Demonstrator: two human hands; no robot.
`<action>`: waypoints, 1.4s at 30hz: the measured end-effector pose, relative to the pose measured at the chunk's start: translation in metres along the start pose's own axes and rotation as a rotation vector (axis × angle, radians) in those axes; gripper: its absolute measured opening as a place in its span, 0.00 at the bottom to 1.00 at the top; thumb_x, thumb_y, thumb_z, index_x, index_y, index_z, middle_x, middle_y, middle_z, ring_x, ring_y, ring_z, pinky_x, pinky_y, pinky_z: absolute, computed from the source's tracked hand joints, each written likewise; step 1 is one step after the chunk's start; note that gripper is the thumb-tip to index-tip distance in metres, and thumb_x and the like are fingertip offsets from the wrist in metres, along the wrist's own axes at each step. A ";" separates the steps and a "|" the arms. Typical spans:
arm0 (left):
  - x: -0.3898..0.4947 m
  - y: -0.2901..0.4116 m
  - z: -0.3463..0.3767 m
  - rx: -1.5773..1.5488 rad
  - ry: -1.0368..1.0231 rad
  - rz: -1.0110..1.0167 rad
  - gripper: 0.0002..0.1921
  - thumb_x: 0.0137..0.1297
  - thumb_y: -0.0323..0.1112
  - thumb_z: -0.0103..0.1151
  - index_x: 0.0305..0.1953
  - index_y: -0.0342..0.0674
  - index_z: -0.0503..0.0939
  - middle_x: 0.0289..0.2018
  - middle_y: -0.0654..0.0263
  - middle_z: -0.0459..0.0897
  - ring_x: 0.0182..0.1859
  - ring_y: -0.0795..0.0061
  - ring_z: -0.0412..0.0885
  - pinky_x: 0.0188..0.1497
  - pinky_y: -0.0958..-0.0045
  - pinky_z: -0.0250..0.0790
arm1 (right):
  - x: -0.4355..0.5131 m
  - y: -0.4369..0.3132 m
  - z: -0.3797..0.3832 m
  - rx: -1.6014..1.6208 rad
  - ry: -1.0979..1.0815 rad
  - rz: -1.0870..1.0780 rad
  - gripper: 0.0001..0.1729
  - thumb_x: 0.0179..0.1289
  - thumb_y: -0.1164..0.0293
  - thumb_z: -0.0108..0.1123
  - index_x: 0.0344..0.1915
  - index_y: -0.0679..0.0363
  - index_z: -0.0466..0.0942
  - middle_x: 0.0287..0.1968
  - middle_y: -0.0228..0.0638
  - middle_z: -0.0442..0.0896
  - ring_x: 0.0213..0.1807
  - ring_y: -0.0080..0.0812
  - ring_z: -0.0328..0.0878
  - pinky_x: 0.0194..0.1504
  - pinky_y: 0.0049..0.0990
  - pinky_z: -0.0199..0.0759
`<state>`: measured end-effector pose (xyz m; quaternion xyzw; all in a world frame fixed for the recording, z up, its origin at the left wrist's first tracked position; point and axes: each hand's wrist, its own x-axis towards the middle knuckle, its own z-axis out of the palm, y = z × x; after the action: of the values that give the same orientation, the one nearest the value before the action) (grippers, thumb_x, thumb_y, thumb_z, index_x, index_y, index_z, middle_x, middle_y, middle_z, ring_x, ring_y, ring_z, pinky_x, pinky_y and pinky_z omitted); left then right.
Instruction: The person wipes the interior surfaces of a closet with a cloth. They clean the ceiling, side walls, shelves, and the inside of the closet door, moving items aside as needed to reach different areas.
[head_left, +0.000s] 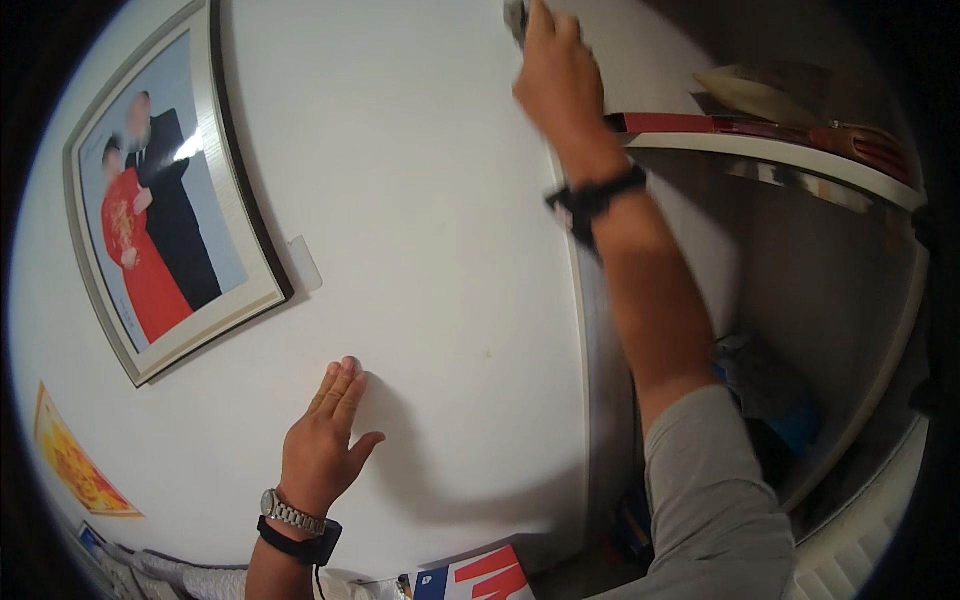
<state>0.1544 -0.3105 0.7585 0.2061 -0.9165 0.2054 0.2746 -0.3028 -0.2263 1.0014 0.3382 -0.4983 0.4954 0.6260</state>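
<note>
My left hand rests with its fingertips against the white wall, fingers extended and thumb apart, holding nothing. It wears a metal watch and a black strap with a small box. My right hand reaches up to the wall at the top edge of the view, its fingers closed around a greyish object that is mostly cut off by the frame, so its kind cannot be told. A black strap circles the right wrist.
A framed portrait of two people hangs at left, a pale plate beside it. An orange picture is lower left. A white-edged shelf bearing red items stands at right. A printed box lies below.
</note>
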 end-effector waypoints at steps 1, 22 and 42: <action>0.000 0.000 0.000 -0.002 -0.005 -0.005 0.47 0.66 0.37 0.90 0.85 0.40 0.78 0.90 0.53 0.74 0.91 0.51 0.72 0.83 0.57 0.81 | 0.033 0.003 0.010 0.000 0.016 0.020 0.21 0.80 0.84 0.63 0.70 0.73 0.78 0.61 0.65 0.86 0.62 0.66 0.93 0.63 0.53 0.93; 0.000 0.000 -0.004 -0.005 -0.009 0.009 0.49 0.63 0.39 0.92 0.85 0.40 0.78 0.90 0.54 0.74 0.91 0.54 0.72 0.84 0.59 0.80 | -0.296 -0.035 -0.144 0.050 -0.284 0.150 0.32 0.81 0.89 0.64 0.81 0.80 0.75 0.76 0.64 0.80 0.74 0.62 0.89 0.74 0.41 0.91; -0.001 -0.002 -0.004 -0.019 -0.013 -0.010 0.50 0.64 0.39 0.91 0.86 0.41 0.77 0.90 0.56 0.74 0.92 0.55 0.71 0.84 0.60 0.81 | 0.091 0.005 0.010 -0.059 -0.155 0.055 0.25 0.77 0.85 0.62 0.71 0.76 0.78 0.60 0.67 0.89 0.62 0.67 0.93 0.67 0.55 0.89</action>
<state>0.1577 -0.3096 0.7615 0.2093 -0.9191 0.1939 0.2718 -0.3097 -0.2082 1.0907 0.3435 -0.5688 0.4698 0.5813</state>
